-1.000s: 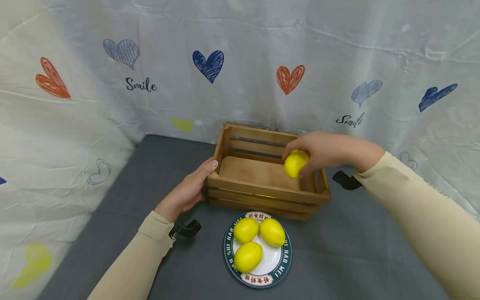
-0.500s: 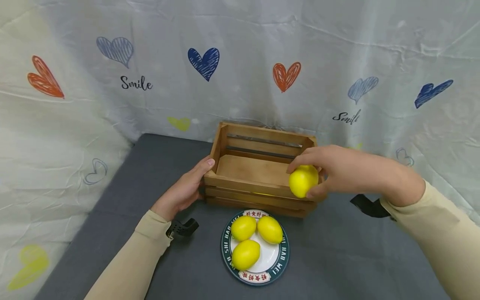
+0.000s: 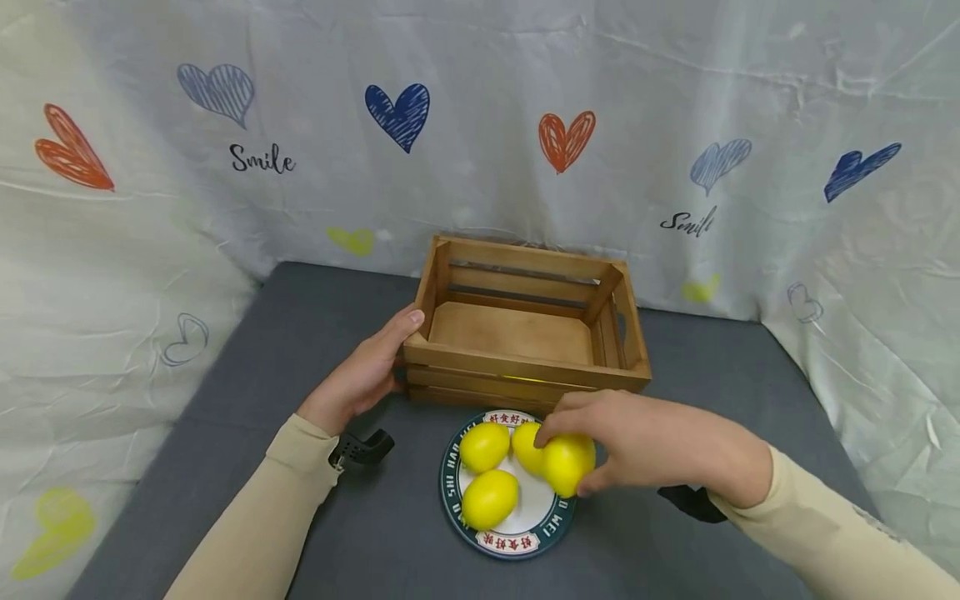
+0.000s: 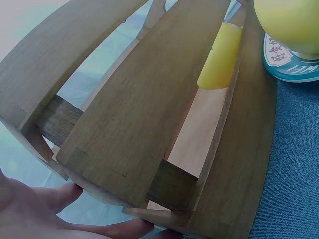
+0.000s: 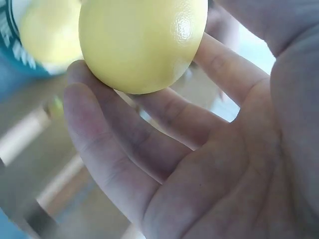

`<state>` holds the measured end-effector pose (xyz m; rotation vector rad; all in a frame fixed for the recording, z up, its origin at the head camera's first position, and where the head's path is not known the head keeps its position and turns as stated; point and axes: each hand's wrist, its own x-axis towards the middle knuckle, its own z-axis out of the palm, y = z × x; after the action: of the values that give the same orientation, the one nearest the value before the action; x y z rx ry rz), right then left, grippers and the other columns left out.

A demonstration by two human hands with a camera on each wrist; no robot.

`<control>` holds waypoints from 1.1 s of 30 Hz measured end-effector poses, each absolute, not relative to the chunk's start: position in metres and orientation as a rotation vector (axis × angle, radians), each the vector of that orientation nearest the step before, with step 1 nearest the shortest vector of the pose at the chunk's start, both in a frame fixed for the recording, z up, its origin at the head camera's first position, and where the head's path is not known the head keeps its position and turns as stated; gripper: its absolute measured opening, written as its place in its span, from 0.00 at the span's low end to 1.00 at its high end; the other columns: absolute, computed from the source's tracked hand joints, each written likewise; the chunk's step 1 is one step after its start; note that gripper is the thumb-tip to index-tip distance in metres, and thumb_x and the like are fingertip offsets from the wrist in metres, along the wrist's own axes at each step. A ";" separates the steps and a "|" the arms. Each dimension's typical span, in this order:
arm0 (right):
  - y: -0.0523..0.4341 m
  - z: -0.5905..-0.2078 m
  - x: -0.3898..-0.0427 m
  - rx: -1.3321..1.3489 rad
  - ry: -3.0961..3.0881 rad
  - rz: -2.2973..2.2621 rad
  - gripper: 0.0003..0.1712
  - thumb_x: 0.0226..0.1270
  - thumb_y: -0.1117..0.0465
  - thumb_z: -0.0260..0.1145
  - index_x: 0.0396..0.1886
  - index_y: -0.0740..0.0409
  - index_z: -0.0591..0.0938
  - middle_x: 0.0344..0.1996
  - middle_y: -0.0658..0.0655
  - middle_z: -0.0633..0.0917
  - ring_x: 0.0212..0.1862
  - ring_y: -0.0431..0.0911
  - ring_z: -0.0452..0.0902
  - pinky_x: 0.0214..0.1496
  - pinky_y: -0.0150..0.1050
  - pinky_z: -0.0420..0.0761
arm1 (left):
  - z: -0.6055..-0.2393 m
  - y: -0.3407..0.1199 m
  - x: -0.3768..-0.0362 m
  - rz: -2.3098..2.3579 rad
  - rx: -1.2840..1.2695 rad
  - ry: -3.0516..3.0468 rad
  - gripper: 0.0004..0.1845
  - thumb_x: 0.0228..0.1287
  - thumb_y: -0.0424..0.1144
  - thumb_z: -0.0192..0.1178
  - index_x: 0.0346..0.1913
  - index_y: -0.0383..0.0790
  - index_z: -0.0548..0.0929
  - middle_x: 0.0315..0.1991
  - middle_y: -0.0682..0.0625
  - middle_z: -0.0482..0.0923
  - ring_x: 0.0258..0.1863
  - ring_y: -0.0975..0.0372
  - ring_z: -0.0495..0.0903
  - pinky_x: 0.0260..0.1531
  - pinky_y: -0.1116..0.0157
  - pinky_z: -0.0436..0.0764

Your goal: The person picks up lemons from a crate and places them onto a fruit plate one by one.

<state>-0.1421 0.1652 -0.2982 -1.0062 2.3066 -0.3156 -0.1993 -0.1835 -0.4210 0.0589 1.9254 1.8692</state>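
Observation:
My right hand pinches a yellow lemon between thumb and fingers over the right part of a green-rimmed plate. In the right wrist view the held lemon sits against the fingertips. On the plate lie a lemon at the back left, another lemon in front and a partly covered lemon at the back right. My left hand grips the left end of a slatted wooden crate, thumb at its rim. Through the crate's slats, the left wrist view shows a yellow lemon inside.
The crate stands behind the plate on a grey cloth-covered table. A pale curtain printed with hearts hangs along the back and sides. Each wrist wears a black strap, such as the left strap.
My right hand has carried the lemon out of the crate's right end, toward me and down to the plate. The left hand stays on the crate's left end.

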 end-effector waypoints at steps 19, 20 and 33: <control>0.156 -0.373 -0.114 -1.018 2.207 -0.419 0.32 0.56 0.57 0.88 0.59 0.32 0.87 0.55 0.37 0.83 0.49 0.33 0.75 0.54 0.35 0.81 | -0.422 -0.183 -0.200 1.884 0.055 1.911 0.45 0.82 0.70 0.43 0.89 0.64 0.35 0.90 0.43 0.30 0.86 0.32 0.43 0.73 0.20 0.55; 0.156 -0.375 -0.113 -1.017 2.211 -0.411 0.32 0.56 0.57 0.88 0.59 0.32 0.87 0.55 0.37 0.83 0.48 0.33 0.75 0.54 0.36 0.81 | -0.422 -0.183 -0.200 1.883 0.056 1.912 0.45 0.82 0.70 0.42 0.89 0.65 0.34 0.90 0.43 0.30 0.86 0.32 0.43 0.73 0.20 0.55; 0.150 -0.386 -0.108 -0.987 2.196 -0.491 0.31 0.58 0.57 0.86 0.60 0.30 0.86 0.55 0.33 0.85 0.50 0.31 0.77 0.55 0.35 0.81 | -0.424 -0.182 -0.202 1.889 0.052 1.914 0.46 0.82 0.70 0.43 0.90 0.63 0.35 0.90 0.44 0.30 0.85 0.31 0.44 0.72 0.19 0.55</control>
<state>-0.1084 0.1498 -0.3856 -0.9868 2.1958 -0.4912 -0.2018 -0.1821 -0.4237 0.0521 1.9144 1.8885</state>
